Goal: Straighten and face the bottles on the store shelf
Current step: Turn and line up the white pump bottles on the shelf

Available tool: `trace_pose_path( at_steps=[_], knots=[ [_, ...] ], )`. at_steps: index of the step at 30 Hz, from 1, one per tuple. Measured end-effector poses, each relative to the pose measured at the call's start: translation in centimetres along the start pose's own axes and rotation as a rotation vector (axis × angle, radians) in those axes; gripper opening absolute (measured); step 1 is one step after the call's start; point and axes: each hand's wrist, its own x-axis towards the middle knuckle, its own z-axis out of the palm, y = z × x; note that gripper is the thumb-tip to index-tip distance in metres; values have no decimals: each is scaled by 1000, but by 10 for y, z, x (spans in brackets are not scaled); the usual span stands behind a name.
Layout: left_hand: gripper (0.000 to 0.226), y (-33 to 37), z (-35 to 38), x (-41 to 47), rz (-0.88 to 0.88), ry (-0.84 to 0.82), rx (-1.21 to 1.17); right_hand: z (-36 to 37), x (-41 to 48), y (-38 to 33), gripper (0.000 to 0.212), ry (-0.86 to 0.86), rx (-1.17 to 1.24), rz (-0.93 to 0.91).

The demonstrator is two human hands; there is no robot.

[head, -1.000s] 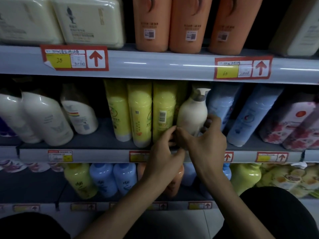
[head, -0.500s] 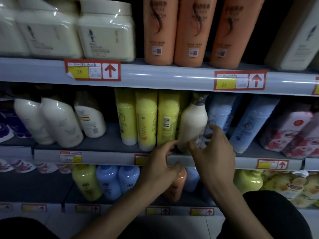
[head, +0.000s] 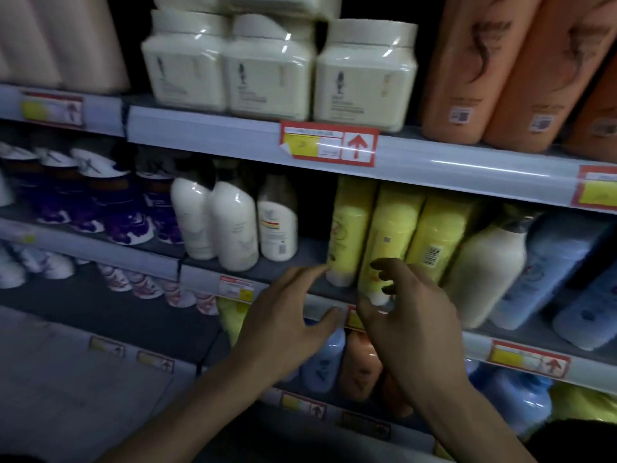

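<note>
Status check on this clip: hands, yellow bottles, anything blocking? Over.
Left hand open, right hand open, both reaching yellow bottles. No grip seen. Rightmost shows barcode. Nothing blocking.

Three yellow bottles (head: pixel 389 235) stand side by side at the middle shelf's (head: pixel 310 259) front edge, the rightmost showing its barcode. A cream pump bottle (head: pixel 489 272) stands beside them.

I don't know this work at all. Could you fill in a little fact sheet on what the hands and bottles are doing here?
place: middle shelf of a store rack
left hand: open, fingertips reaching the base of the leftmost yellow bottle
right hand: loosely curled in front of the second yellow bottle, no clear grip
third yellow bottle: barcode faces out
right of these: white pump bottle, then blue bottles
</note>
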Motion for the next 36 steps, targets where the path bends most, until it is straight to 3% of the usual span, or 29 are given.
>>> trace_pose_path(
  at_steps=[6,11,14,18,21,23,26,31,36],
  knots=[
    [56,-44,-30,5,-153,204,6,46,30,-32,47,-169,77,-99],
    [56,-77,-50,15,-291,393,-64,91,60,-48,38,-267,154,-67],
    [67,-89,-60,26,-306,380,-56,115,74,-54,38,-263,201,20],
    [49,-99,-58,36,-328,405,-142,139,85,-58,43,-236,269,158],
    [47,-103,-52,46,-337,425,-140,150,91,-65,46,-181,458,336],
    [44,-105,-51,50,-340,444,-155,152,90,-70,36,-129,535,368],
    [42,-107,-49,52,-337,464,-176,149,87,-75,7,-90,539,253],
    [46,-112,-48,51,-332,453,-173,142,83,-90,37,-100,618,95],
    [48,-109,-46,42,-320,456,-304,142,79,-97,43,-154,742,111]
  ],
)
